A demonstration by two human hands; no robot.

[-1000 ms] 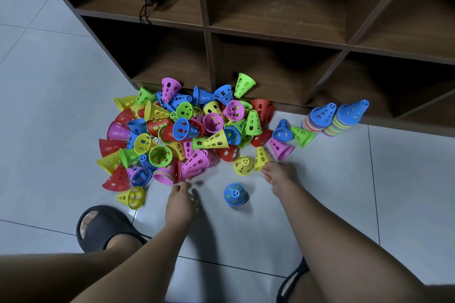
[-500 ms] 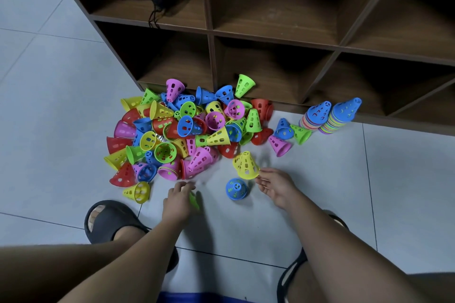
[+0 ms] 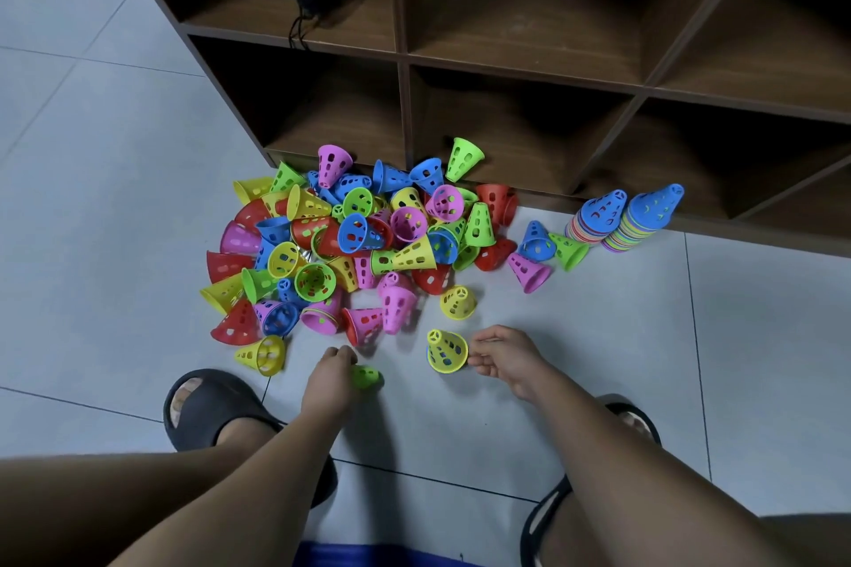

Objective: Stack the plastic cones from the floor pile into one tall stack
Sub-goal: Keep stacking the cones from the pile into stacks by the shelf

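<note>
A pile of perforated plastic cones (image 3: 359, 244) in red, yellow, green, blue and pink lies on the tiled floor against a wooden shelf. In front of it, a yellow cone (image 3: 445, 351) sits over a blue one whose colour shows through the holes. My right hand (image 3: 504, 359) pinches the yellow cone's rim from the right. My left hand (image 3: 331, 378) grips a small green cone (image 3: 366, 375) low over the floor, its fingers curled round it. Two leaning stacks of cones, the left stack (image 3: 596, 221) and the right stack (image 3: 644, 219), each topped in blue, stand at the right by the shelf.
The brown cubby shelf (image 3: 405, 60) rises directly behind the pile, a black cord hanging in one compartment. My feet in dark slippers, the left (image 3: 207, 410) and the right (image 3: 631, 419), flank my arms. A few loose cones (image 3: 529, 272) lie between the pile and the stacks.
My right hand has brought the yellow cone down over the blue cone on the floor. My left hand has taken a green cone from the pile's front edge and drawn it back.
</note>
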